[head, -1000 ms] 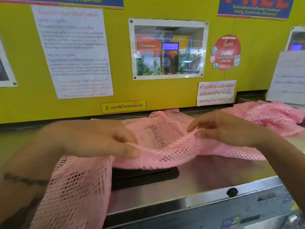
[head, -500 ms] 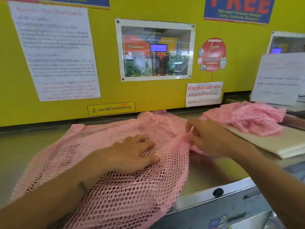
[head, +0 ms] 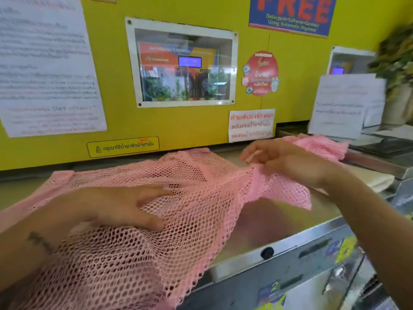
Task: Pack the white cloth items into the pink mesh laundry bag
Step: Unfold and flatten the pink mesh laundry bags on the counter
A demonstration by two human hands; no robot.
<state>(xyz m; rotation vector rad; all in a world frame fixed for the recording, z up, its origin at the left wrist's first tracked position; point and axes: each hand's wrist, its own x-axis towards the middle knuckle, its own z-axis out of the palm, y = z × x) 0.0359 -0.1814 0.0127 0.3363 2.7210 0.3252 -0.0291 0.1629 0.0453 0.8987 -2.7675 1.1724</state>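
A pink mesh laundry bag (head: 138, 260) lies spread over the steel top of a washing machine. My left hand (head: 116, 206) rests flat on the mesh, fingers apart, pressing it down. My right hand (head: 283, 162) pinches the bag's right edge and lifts it a little off the top. A second bunch of pink mesh (head: 321, 145) lies behind my right hand. Under my right forearm shows the edge of a folded white cloth item (head: 371, 180).
A yellow wall panel (head: 116, 121) with paper notices and a small window stands right behind the machine top. The steel front edge with a black knob (head: 267, 252) runs below the bag. A propped white sheet (head: 344, 106) and a plant (head: 395, 57) stand at the right.
My left hand went from gripping the mesh to lying flat on it. The bag got spread out to the left. My right hand raised the bag's right edge slightly.
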